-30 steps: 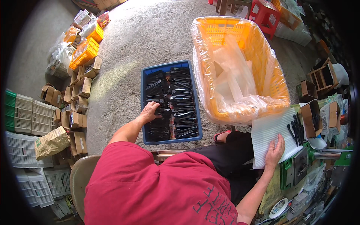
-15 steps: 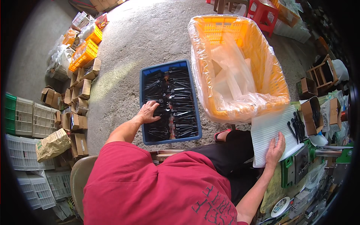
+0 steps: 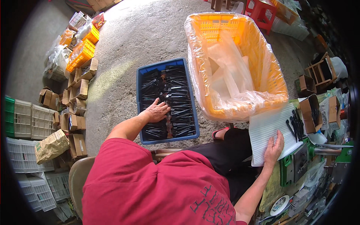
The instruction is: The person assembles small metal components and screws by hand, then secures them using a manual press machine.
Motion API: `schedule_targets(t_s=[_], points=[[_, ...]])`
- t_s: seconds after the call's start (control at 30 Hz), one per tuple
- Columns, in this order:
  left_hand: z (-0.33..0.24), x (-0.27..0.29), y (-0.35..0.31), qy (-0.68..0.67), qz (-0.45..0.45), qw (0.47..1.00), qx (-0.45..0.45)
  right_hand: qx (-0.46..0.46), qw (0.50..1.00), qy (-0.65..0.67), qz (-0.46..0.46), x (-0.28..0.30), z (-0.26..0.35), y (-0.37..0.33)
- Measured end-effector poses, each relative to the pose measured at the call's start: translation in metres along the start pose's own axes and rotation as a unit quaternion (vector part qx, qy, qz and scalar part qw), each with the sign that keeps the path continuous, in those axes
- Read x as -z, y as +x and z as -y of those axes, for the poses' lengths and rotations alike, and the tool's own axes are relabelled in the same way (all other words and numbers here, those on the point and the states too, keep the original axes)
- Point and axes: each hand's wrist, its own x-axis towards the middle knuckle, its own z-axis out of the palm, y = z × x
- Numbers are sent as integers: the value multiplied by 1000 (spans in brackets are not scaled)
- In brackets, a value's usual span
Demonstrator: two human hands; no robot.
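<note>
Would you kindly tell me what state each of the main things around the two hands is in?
Left hand: palm down over black parts; grip unclear
Right hand: open, resting on the white sheet
Blue bin: open-topped, filled with black parts
Orange crate: open-topped, lined
Clear plastic liner: crumpled, draped over the crate's rim
White sheet: spread out
Cardboard box on the bench: open

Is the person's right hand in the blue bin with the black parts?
No, the right hand rests on the white ribbed sheet, to the right of the blue bin.
</note>
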Motion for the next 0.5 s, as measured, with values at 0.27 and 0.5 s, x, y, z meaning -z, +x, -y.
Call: schedule_targets(t_s=[0.27,0.5], points=[[14,0,-14,30,38,998,-28,-15,1000,7,8,1,-2,1],[2,-12,-9,-2,-77,997,21,-8,1000,1,0,-1,-2,0]])
